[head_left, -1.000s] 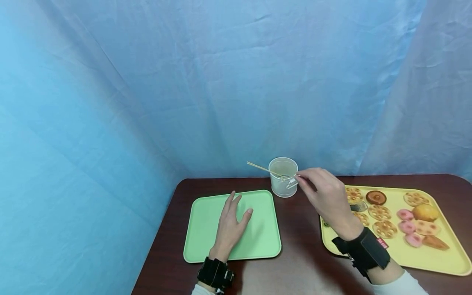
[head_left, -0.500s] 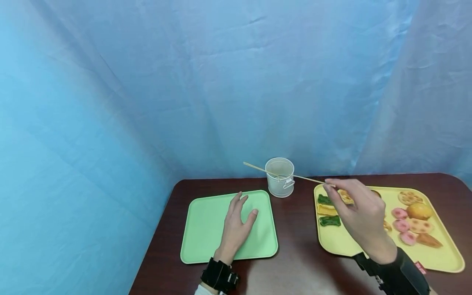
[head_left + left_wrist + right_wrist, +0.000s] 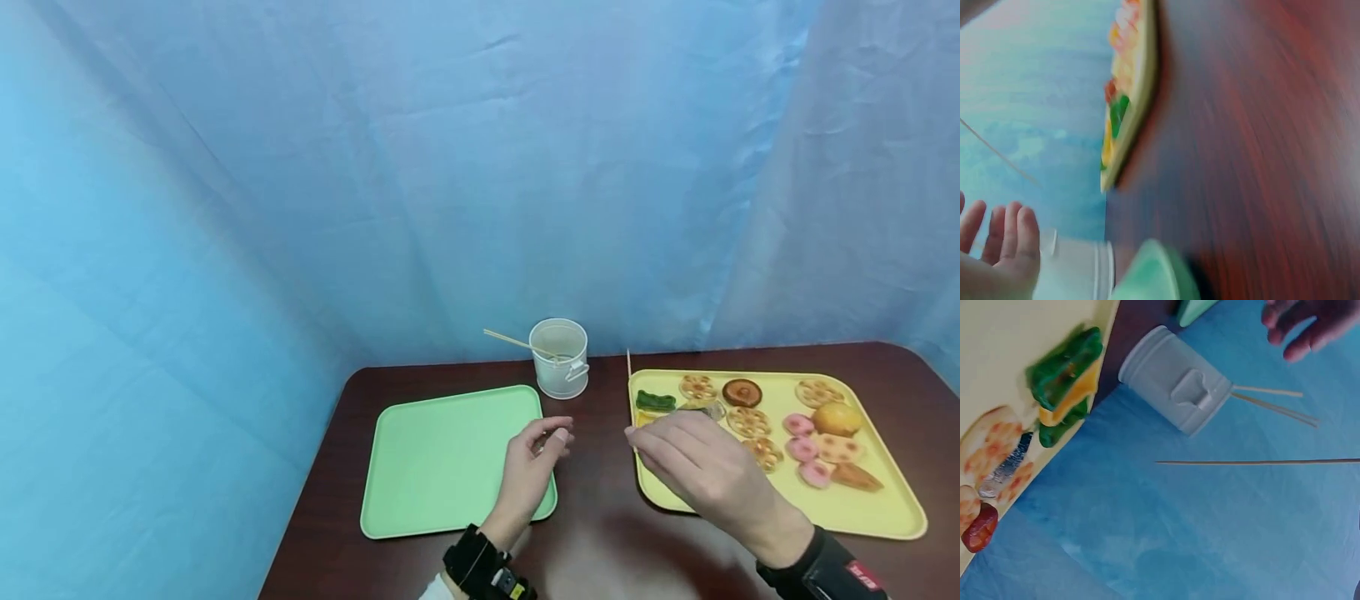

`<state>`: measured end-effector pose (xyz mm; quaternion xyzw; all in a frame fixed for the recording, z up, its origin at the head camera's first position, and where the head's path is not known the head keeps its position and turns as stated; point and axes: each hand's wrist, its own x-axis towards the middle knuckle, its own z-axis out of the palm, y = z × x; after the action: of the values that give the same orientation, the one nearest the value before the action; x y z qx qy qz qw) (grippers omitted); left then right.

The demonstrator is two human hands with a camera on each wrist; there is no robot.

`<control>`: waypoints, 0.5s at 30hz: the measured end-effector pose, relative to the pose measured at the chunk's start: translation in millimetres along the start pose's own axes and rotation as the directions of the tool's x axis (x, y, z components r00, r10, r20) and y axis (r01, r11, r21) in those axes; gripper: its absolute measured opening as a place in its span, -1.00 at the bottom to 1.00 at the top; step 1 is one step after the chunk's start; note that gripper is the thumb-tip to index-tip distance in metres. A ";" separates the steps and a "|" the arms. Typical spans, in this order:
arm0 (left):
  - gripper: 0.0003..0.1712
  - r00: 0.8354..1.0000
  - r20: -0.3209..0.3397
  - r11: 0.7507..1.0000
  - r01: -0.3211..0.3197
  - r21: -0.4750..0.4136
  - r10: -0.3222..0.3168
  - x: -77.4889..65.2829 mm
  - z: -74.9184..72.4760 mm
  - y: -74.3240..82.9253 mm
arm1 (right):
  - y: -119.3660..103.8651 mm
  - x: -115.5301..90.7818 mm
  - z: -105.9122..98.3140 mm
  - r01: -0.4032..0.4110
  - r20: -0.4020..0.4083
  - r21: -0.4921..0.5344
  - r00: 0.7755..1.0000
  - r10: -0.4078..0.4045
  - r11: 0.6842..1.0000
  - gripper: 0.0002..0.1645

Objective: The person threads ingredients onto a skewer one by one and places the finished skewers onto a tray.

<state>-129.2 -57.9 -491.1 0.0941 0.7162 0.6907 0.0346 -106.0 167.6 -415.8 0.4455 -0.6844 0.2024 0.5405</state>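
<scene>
My right hand (image 3: 712, 475), in front of the yellow tray's left part in the head view, holds a thin wooden skewer (image 3: 1260, 462). Its pointed end stands free in the right wrist view, while the gripping fingertips are out of that frame. From the head, only a short upper piece of the skewer shows above the hand. My left hand (image 3: 528, 467) hovers over the right edge of the green tray (image 3: 427, 467), fingers loosely bent and holding nothing. Behind both hands stands a small white bucket (image 3: 560, 375) with several skewers (image 3: 1272, 403) leaning out of it.
On the yellow tray (image 3: 825, 521) lie toy foods: green pepper pieces (image 3: 655, 402), a brown mushroom-like round (image 3: 742, 392), lotus-like slices (image 3: 748, 422), pink rings (image 3: 802, 449) and a yellow lump (image 3: 836, 419). A blue curtain (image 3: 450, 167) hangs behind the dark table (image 3: 592, 533).
My right hand has drawn the skewer out of the bucket, moved right, then come down and turned it upright. My left hand has shifted right, and its fingers have bent a little.
</scene>
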 end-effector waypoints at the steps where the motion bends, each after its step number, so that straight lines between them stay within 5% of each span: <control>1: -0.69 0.998 0.032 0.996 0.058 -0.068 -0.056 1.4 4.0 2.0 | -0.6 -2.8 0.3 0.012 0.025 -0.003 1.000 -0.012 1.000 -0.65; 4: -0.62 0.965 0.155 0.939 0.245 -0.242 -0.212 8.1 12.8 7.9 | -2.5 -10.9 2.8 0.047 0.062 0.005 0.997 -0.047 0.999 -0.64; 9: -0.52 0.870 0.338 0.796 0.475 -0.374 -0.360 19.5 21.9 15.2 | -6.5 -22.4 8.4 0.076 0.087 0.040 0.993 -0.080 0.996 -0.62; 12: -0.53 0.838 0.376 0.761 0.527 -0.377 -0.395 25.1 27.0 17.0 | -8.3 -27.4 11.7 0.096 0.101 0.045 0.990 -0.100 0.994 -0.62; 15: -0.56 0.831 0.370 0.759 0.541 -0.363 -0.415 28.6 30.6 17.6 | -10.3 -32.0 13.8 0.104 0.128 0.044 0.986 -0.109 0.994 -0.61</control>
<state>-150.2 -22.1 -472.6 -0.0124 0.5232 0.7864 0.3282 -104.7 164.3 -451.9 0.5037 -0.6895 0.1562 0.4965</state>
